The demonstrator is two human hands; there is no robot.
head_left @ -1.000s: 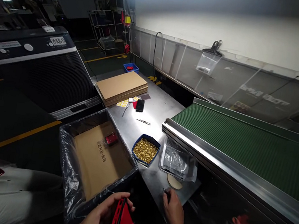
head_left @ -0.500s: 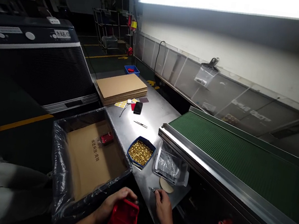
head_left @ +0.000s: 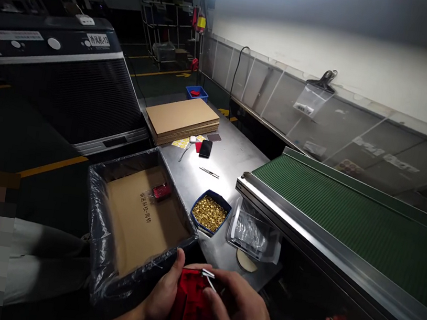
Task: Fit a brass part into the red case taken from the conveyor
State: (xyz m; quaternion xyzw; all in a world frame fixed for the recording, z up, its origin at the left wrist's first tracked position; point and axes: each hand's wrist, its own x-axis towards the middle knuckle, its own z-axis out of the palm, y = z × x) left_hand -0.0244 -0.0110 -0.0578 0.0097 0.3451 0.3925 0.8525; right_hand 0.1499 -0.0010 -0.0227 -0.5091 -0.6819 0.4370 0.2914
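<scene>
A red case-like item (head_left: 190, 308) sits in my left hand (head_left: 162, 296), whose fingers wrap round its left edge at the bottom of the view. My right hand (head_left: 243, 315) is beside it, fingers pinched on a small silver tool, tweezers by the look of it (head_left: 208, 277), with the tip over the top of the red item. Just beyond my hands a blue tray of small gold parts (head_left: 209, 213) rests on the steel table (head_left: 230, 157).
A plastic-lined box (head_left: 137, 218) with a cardboard sheet and one red piece stands at the left. A clear bag (head_left: 253, 232) and a round pad lie by the green conveyor (head_left: 353, 211). Stacked cardboard (head_left: 181, 118), a phone and a pen lie farther back. Another person sits at far left.
My right hand lifted the small silver tool off the table and brought it to the red item. The red item rose slightly in my left hand.
</scene>
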